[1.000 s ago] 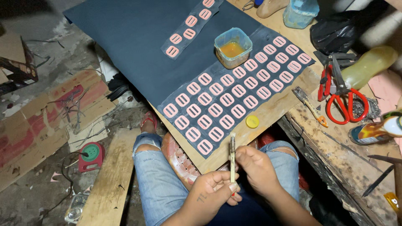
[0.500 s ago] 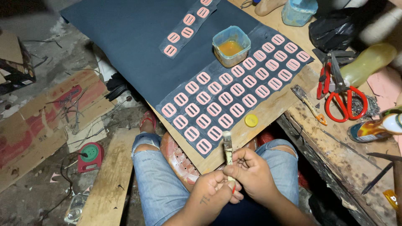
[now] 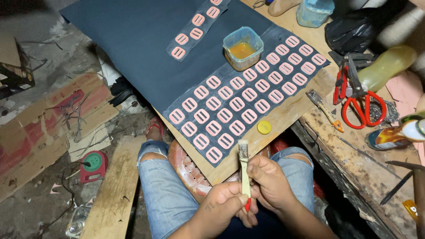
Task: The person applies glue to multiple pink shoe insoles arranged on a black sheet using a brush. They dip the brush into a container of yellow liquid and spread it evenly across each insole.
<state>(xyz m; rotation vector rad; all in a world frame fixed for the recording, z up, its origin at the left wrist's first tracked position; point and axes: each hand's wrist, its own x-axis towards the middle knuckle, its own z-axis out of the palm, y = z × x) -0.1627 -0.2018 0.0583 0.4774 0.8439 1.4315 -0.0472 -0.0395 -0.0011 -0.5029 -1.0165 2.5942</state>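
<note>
My left hand (image 3: 223,205) and my right hand (image 3: 269,182) are together over my lap, both closed around the handle of a small brush (image 3: 244,164) held upright, bristles up. Just beyond the brush lies a dark sheet (image 3: 146,53) on a wooden board (image 3: 283,118). Several pink buckle-shaped pieces (image 3: 237,104) sit in rows on the sheet, and a short strip with more pink pieces (image 3: 195,27) lies farther away. A small clear tub of orange glue (image 3: 243,48) stands on the sheet above the rows.
A yellow cap (image 3: 264,127) lies on the board. Right of it are a second brush (image 3: 325,110), red-handled scissors (image 3: 364,104), pliers (image 3: 341,82), a yellowish bottle (image 3: 384,67) and a glue bottle (image 3: 396,135). A plank (image 3: 116,190) and a green device (image 3: 93,164) lie at left.
The brush has tilted slightly and both hands have shifted a little on its handle, staying over my lap. Nothing on the board has moved.
</note>
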